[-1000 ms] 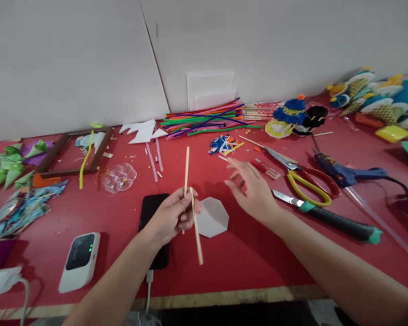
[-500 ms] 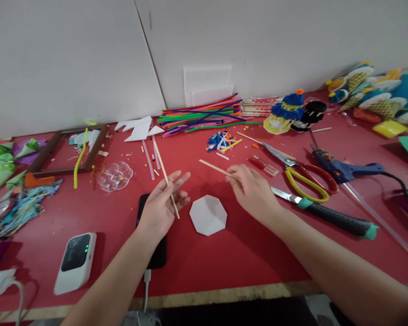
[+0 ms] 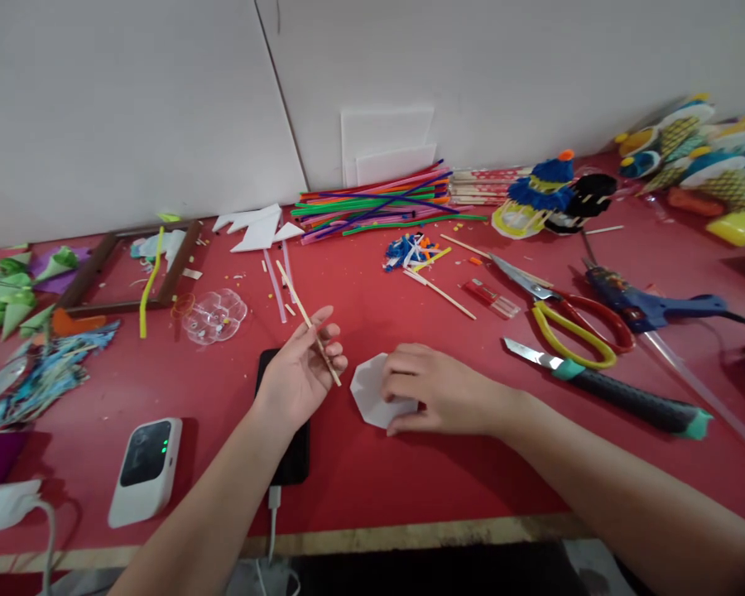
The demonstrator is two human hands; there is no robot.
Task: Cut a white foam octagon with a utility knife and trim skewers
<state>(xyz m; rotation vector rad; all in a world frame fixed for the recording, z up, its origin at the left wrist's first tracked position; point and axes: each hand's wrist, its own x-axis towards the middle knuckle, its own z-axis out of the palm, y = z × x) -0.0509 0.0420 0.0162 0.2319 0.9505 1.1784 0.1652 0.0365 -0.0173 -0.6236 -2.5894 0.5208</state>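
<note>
My left hand (image 3: 301, 368) is turned palm up, its fingers loosely curled. A thin wooden stick (image 3: 309, 321) lies slantwise in it, held near its lower end by the thumb. My right hand (image 3: 431, 389) is over a white octagonal piece of card or foam (image 3: 366, 391) lying on the red table. Its fingers bend over the right half of the piece and hide it, with the thumb at the near edge. A second wooden stick (image 3: 448, 296) lies beyond my right hand, one end against a small heap of blue and white scraps (image 3: 410, 251).
Right of my right hand lie a utility knife (image 3: 627, 401) with its blade out, scissors (image 3: 559, 310) and a glue gun (image 3: 651, 302). A black phone (image 3: 293, 463) on a cable lies under my left wrist. Pipe cleaners (image 3: 378, 203) are piled along the wall.
My right hand has let go of its wooden stick, which now lies farther back on the table, and has come down onto the octagonal piece. My left hand still holds its stick.
</note>
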